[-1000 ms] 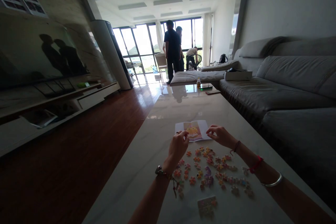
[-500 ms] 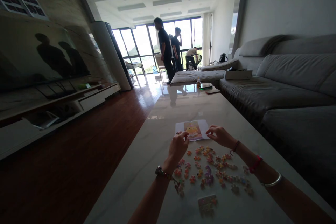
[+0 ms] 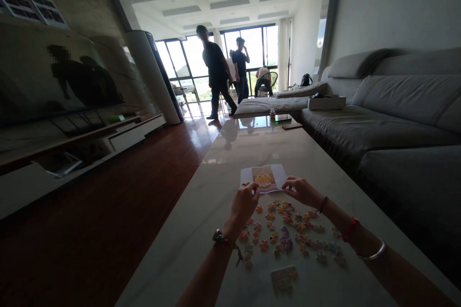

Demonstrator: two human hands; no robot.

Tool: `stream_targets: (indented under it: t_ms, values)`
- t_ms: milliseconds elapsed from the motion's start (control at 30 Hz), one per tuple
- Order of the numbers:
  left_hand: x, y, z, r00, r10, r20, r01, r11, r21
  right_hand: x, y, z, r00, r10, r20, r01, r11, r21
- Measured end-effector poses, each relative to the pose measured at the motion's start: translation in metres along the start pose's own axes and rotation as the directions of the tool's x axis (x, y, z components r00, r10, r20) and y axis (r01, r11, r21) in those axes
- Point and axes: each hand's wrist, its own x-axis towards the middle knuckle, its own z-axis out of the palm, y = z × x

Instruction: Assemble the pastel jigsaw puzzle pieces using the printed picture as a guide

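Note:
A creased paper sheet (image 3: 246, 176) with a printed yellow and pink picture lies on the table beyond the puzzle pieces. My left hand (image 3: 245, 199), fingers curled, pinches its near left side. At the right edge, my right hand (image 3: 301, 191) has thumb and fingers closed on the paper. Many loose jigsaw pieces (image 3: 264, 245), orange, pink, yellow and pale, are scattered between my forearms. Some purple pieces (image 3: 286, 239) sit together in a clump. Closer to me is a small joined block of puzzle pieces (image 3: 284, 280).
The glossy marble-patterned table (image 3: 180, 230) runs away from me. A small bottle (image 3: 272, 115), a phone (image 3: 283, 118) and another flat item stand at its far end. A grey sofa (image 3: 406, 120) lines the right side. Several people, one walking (image 3: 216, 69), are by the windows.
My right hand has shifted slightly left and down onto the sheet's edge; my left hand stays nearly still. In the background, the walking person has moved left.

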Motion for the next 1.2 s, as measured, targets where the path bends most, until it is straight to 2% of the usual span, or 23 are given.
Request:
stream_targets:
  t_ms: [667,1200]
  values:
    - [-0.006,0.01,-0.004,0.999,-0.035,0.031,0.034,0.999,0.037,-0.012,0.0,0.001,0.999,-0.027,0.026,0.026,0.999,0.025]
    - [-0.013,0.011,-0.002,0.999,-0.042,0.032,0.041,0.999,0.029,-0.023,0.004,0.004,0.999,0.01,0.046,-0.012,0.999,0.041]
